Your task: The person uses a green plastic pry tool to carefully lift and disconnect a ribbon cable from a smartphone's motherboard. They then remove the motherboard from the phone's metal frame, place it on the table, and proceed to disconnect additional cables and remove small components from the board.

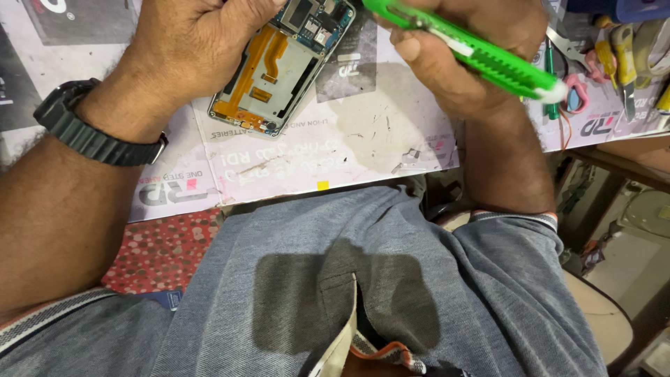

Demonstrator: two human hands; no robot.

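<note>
My left hand [192, 52] grips an opened phone [283, 66] by its upper left side; the back cover is off, showing orange flex cables, a circuit board and a pale frame. The phone lies tilted on a white printed work mat [335, 139]. My right hand [464, 59] holds a bright green utility knife [481, 56] with a white end cap, its front end pointing toward the phone's top right corner. The blade tip is out of view at the top edge. A black watch [91, 132] sits on my left wrist.
Several tools, among them pliers and scissors with yellow, pink and green handles [614, 63], lie at the mat's right end. A red dotted cloth [164, 248] hangs under the table edge at left. My grey shirt [363, 279] fills the foreground.
</note>
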